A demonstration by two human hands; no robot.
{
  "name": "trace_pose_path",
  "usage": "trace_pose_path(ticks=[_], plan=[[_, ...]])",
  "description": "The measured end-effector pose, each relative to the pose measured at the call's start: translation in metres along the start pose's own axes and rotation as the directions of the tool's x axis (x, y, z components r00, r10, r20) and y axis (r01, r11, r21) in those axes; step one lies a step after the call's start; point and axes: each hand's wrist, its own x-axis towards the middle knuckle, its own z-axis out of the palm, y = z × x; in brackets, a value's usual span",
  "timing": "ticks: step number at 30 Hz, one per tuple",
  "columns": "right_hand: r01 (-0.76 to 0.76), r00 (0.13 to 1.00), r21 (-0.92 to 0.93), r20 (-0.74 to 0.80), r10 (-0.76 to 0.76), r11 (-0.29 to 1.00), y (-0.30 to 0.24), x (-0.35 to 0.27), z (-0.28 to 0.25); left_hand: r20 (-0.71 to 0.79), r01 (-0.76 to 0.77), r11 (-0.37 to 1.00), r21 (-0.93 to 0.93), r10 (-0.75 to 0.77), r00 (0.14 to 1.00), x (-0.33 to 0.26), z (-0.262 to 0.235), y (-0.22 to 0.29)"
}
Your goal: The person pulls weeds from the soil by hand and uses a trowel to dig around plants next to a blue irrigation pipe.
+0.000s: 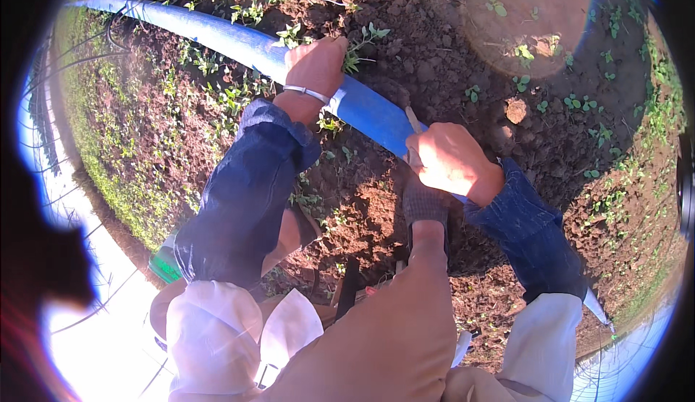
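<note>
A long blue pipe (224, 39) crosses the soil from the far left, passing under both my hands toward the lower right. My left hand (317, 68), with a pale band at its wrist, is closed over the pipe's far edge. Leafy green sprigs (365, 44) stick out beside its fingers, and it seems to grip them. My right hand (449, 157) is closed just above the pipe, near my shoe. Out of that fist pokes a narrow, light brown stick-like piece (413, 120); the rest is hidden in my fingers, so its kind is unclear.
Brown, crumbly soil (427, 47) lies around the pipe, with small seedlings (579, 103) at the right. One reddish clod (515, 110) sits beyond my right hand. My shoe (426, 203) rests against the near side of the pipe. A green object (165, 264) shows by my left sleeve.
</note>
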Motion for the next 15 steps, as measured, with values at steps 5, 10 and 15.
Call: trace_pose_path(ticks=[5,10,15], plan=[[0.059,0.985,0.047,0.159,-0.066,0.997,-0.029,-0.014,0.001,0.201,0.095,0.995,0.011,-0.095,0.975,0.019,0.003,-0.001],[0.054,0.977,0.042,0.206,-0.061,0.998,-0.052,-0.029,0.036,0.226,0.12,0.966,-0.23,-0.067,0.972,-0.004,0.021,-0.016],[0.007,0.983,0.003,0.185,-0.008,1.0,-0.064,-0.03,0.045,0.325,0.055,0.99,0.133,-0.096,0.941,-0.008,0.03,0.012]])
